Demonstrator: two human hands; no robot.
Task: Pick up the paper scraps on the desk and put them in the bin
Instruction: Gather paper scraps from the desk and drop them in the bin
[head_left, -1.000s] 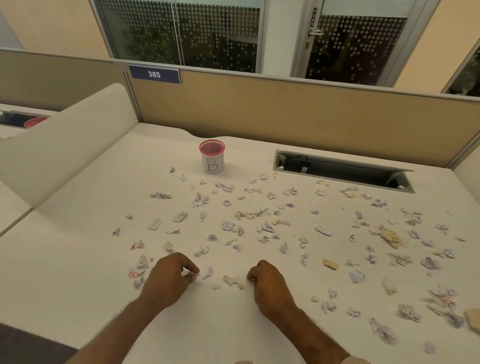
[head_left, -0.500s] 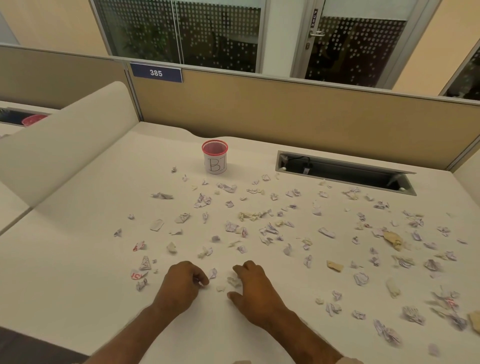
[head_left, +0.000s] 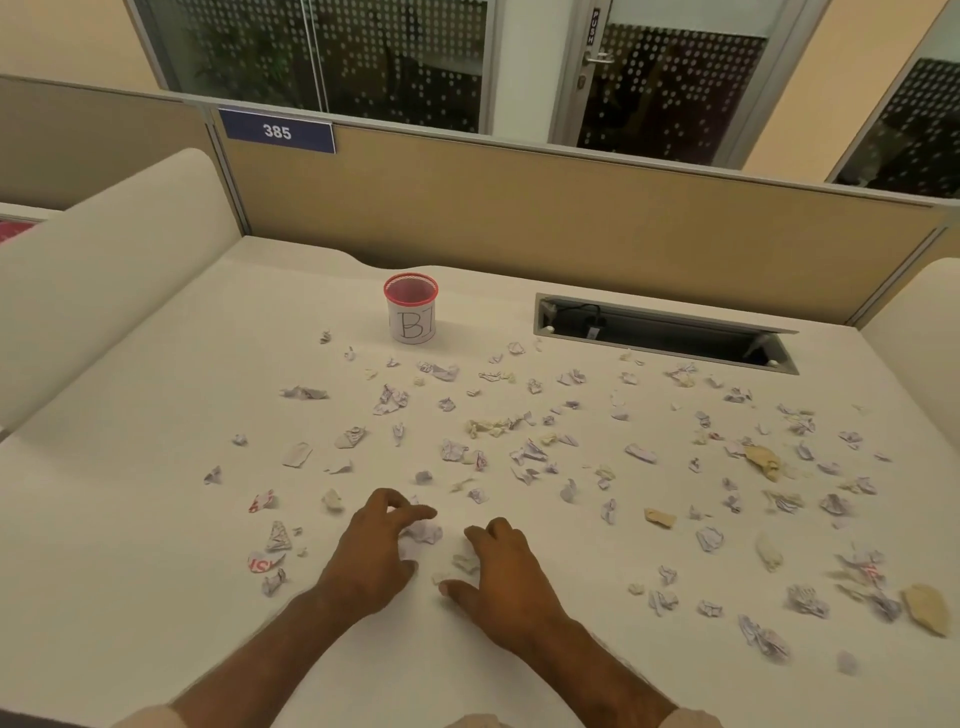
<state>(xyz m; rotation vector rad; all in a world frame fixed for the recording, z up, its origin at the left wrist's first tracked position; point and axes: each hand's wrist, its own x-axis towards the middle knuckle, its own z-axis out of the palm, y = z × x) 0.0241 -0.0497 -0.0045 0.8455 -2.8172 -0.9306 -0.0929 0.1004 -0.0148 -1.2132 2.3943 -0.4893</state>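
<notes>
Several crumpled paper scraps (head_left: 530, 452) lie scattered over the white desk (head_left: 130, 545), most of them in the middle and on the right. The bin (head_left: 411, 310), a small white cup with a red rim marked "BI", stands upright at the back centre. My left hand (head_left: 371, 553) is low on the near desk with its fingers curled. White paper shows under its palm, and its index finger reaches over a crumpled scrap (head_left: 425, 532). My right hand (head_left: 506, 574) rests beside it, thumb and fingers spread around a small scrap (head_left: 465, 563) without closing on it.
An open cable tray slot (head_left: 665, 332) is cut into the desk at the back right. A tan partition (head_left: 519, 208) closes the far side. Curved white dividers stand on the left (head_left: 104, 249) and right (head_left: 924, 312). Red-printed scraps (head_left: 265, 561) lie left of my hands.
Both hands slid slightly forward. My right hand opened from a loose fist and spread around a scrap. My left hand's fingers reached out over another scrap.
</notes>
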